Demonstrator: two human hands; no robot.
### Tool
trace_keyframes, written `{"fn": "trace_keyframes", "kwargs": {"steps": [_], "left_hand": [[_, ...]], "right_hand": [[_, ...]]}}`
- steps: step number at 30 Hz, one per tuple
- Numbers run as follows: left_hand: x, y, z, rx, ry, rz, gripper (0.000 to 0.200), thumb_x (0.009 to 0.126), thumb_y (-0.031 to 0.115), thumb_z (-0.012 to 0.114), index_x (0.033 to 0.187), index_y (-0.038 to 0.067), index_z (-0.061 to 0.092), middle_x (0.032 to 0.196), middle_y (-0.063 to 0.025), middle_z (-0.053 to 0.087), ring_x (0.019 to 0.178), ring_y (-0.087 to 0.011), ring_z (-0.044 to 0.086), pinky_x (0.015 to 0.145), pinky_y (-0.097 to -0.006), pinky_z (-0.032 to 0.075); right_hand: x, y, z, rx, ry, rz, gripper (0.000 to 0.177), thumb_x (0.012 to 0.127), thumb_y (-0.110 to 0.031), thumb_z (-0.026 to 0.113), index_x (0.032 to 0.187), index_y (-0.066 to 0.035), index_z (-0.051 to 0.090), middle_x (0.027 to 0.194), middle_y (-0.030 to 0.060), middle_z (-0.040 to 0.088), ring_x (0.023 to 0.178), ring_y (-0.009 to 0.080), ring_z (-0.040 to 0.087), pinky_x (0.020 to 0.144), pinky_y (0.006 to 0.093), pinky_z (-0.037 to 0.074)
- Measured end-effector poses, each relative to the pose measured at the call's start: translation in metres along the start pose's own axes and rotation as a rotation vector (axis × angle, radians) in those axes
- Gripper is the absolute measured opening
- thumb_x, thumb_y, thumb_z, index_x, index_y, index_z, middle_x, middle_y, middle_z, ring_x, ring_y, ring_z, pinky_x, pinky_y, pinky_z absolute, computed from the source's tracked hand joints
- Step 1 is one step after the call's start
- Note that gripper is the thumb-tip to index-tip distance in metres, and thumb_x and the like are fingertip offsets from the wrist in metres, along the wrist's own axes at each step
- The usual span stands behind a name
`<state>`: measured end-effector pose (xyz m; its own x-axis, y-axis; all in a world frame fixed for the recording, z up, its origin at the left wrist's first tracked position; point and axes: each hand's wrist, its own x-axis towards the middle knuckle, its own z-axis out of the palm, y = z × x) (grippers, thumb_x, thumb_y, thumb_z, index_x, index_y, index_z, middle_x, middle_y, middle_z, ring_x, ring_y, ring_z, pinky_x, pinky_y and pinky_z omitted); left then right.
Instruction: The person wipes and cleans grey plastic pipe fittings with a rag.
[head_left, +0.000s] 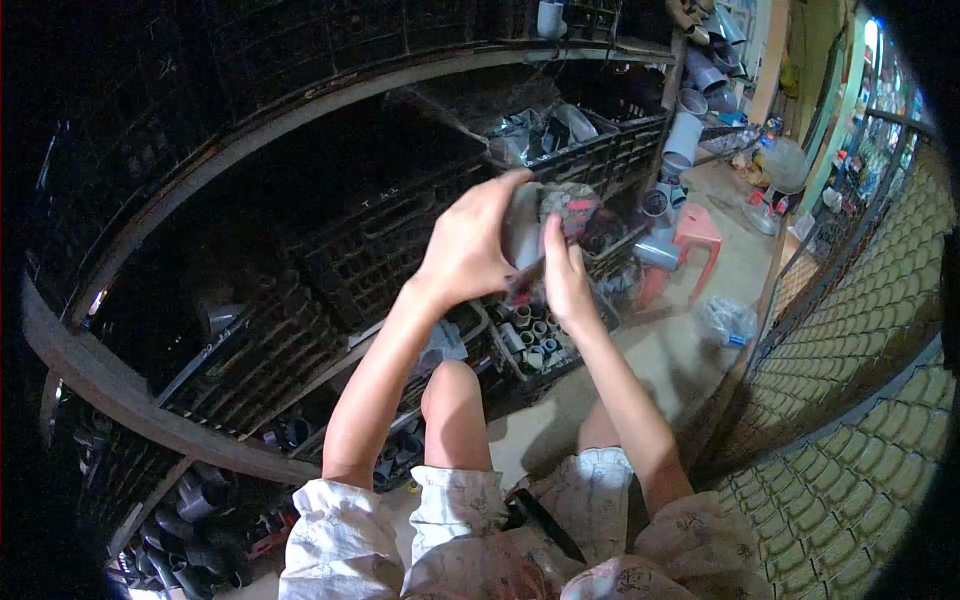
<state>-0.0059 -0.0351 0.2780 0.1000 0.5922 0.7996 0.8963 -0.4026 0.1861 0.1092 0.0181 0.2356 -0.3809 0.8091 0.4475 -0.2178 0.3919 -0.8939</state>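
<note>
My left hand (465,240) and my right hand (565,275) are raised in front of a shelf, gripping one grey object with red patches (522,230) from opposite sides. The left fingers curl over its upper left side, while the right thumb and palm press against its right side. Blur and the hands hide much of it, so its exact kind cannot be made out. Just below my hands is a crate of short pipe fittings (535,340), several of them white or grey with round openings.
Dark plastic crates (370,225) fill the metal shelf (240,130) on the left and ahead. To the right are a red stool (697,235), a grey pipe piece (657,252), a clear plastic bag (728,320) on the floor, and wire mesh (850,330).
</note>
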Motion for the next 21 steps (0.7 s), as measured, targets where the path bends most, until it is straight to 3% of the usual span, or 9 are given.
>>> {"fn": "trace_keyframes", "kwargs": {"steps": [3,6,7,10,14,16,17,20,21], "left_hand": [[0.002,0.012,0.002,0.021,-0.074,0.140,0.078,0.043,0.015,0.069,0.115,0.004,0.040,0.108,-0.0182,0.050,0.102,-0.0333,0.048,0.087,-0.0360,0.039],[0.006,0.004,-0.002,0.014,-0.058,0.012,0.080,0.043,0.018,0.070,0.116,0.004,0.039,0.107,-0.0181,0.051,0.099,-0.0331,0.050,0.086,-0.0358,0.041],[0.006,0.000,-0.003,-0.016,-0.023,-0.052,0.082,0.043,0.020,0.072,0.116,0.003,0.039,0.107,-0.0182,0.051,0.097,-0.0321,0.052,0.083,-0.0356,0.042],[-0.002,-0.004,0.006,-0.012,0.048,-0.134,0.086,0.041,0.022,0.073,0.118,0.003,0.039,0.103,-0.0193,0.053,0.093,-0.0317,0.054,0.081,-0.0352,0.043],[-0.011,0.015,0.021,-0.021,-0.081,0.032,0.089,0.041,0.026,0.073,0.119,0.003,0.038,0.104,-0.0198,0.053,0.095,-0.0323,0.053,0.082,-0.0363,0.042],[-0.007,0.004,0.020,-0.007,0.008,0.027,0.090,0.041,0.026,0.073,0.120,0.003,0.038,0.106,-0.0198,0.053,0.097,-0.0319,0.053,0.083,-0.0360,0.042],[-0.005,0.000,0.018,-0.040,-0.045,-0.166,0.091,0.041,0.025,0.074,0.121,0.003,0.037,0.107,-0.0204,0.052,0.098,-0.0320,0.052,0.083,-0.0360,0.042],[-0.010,-0.018,0.015,0.011,-0.006,-0.149,0.087,0.042,0.027,0.071,0.118,0.000,0.040,0.103,-0.0205,0.054,0.090,-0.0307,0.056,0.077,-0.0343,0.045],[-0.014,-0.018,0.018,0.025,0.004,-0.134,0.086,0.042,0.026,0.071,0.118,0.000,0.040,0.103,-0.0208,0.054,0.092,-0.0308,0.055,0.079,-0.0338,0.045]], "right_hand": [[0.025,0.010,-0.008,0.480,-0.001,0.257,0.054,0.088,-0.049,0.029,0.091,-0.001,0.055,0.082,0.0028,0.056,0.077,0.0080,0.049,0.067,0.0229,0.040],[-0.001,-0.002,-0.012,0.197,0.049,0.131,0.049,0.089,-0.043,0.031,0.097,0.001,0.053,0.089,0.0038,0.055,0.080,0.0089,0.049,0.070,0.0245,0.040],[-0.012,0.004,-0.015,0.128,-0.016,-0.065,0.044,0.090,-0.037,0.033,0.098,0.002,0.052,0.089,0.0042,0.055,0.079,0.0100,0.049,0.070,0.0255,0.040],[-0.022,0.007,-0.022,-0.031,-0.069,-0.045,0.041,0.091,-0.034,0.032,0.100,0.002,0.051,0.089,0.0035,0.056,0.081,0.0094,0.049,0.072,0.0233,0.038],[0.011,0.006,-0.021,0.346,-0.001,0.064,0.048,0.088,-0.043,0.035,0.093,0.001,0.054,0.080,0.0023,0.055,0.070,0.0067,0.048,0.062,0.0231,0.039],[0.020,0.014,-0.023,0.162,-0.109,0.059,0.048,0.088,-0.043,0.034,0.093,0.001,0.056,0.082,0.0039,0.057,0.073,0.0083,0.050,0.064,0.0221,0.040],[0.014,0.019,-0.020,0.091,-0.116,-0.071,0.046,0.089,-0.039,0.035,0.095,0.002,0.054,0.084,0.0054,0.057,0.076,0.0104,0.051,0.069,0.0234,0.040],[0.003,0.038,-0.008,0.025,-0.093,-0.337,0.038,0.090,-0.029,0.036,0.104,0.004,0.048,0.099,0.0135,0.054,0.091,0.0194,0.050,0.080,0.0312,0.037],[0.002,0.035,-0.010,-0.027,-0.161,-0.264,0.037,0.089,-0.027,0.036,0.105,0.004,0.047,0.102,0.0170,0.052,0.095,0.0221,0.049,0.081,0.0323,0.036]]}}
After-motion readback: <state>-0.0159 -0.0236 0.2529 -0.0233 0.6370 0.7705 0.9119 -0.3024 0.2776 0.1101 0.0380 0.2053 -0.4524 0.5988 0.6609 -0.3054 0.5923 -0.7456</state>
